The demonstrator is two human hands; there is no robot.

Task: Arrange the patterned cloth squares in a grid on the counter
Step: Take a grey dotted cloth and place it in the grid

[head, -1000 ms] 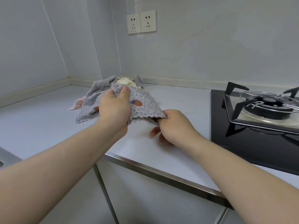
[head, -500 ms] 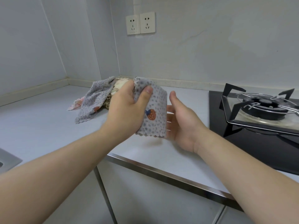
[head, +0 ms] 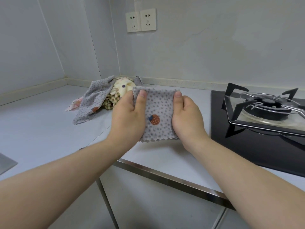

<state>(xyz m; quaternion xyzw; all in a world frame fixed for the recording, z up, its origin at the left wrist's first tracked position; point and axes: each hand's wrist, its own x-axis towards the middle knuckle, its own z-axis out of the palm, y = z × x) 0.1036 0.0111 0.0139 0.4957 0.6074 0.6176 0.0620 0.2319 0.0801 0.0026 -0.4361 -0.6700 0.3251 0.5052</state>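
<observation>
Head: left hand [head: 128, 116], right hand [head: 187, 116] pinch grey strawberry-print cloth square [head: 159, 106] over counter [head: 41, 129].

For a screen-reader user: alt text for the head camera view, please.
The left hand and right hand pinch a grey dotted cloth square with a strawberry print, spread between them over a counter. Behind lies a heap of patterned cloths; a black gas hob sits to the right.
</observation>
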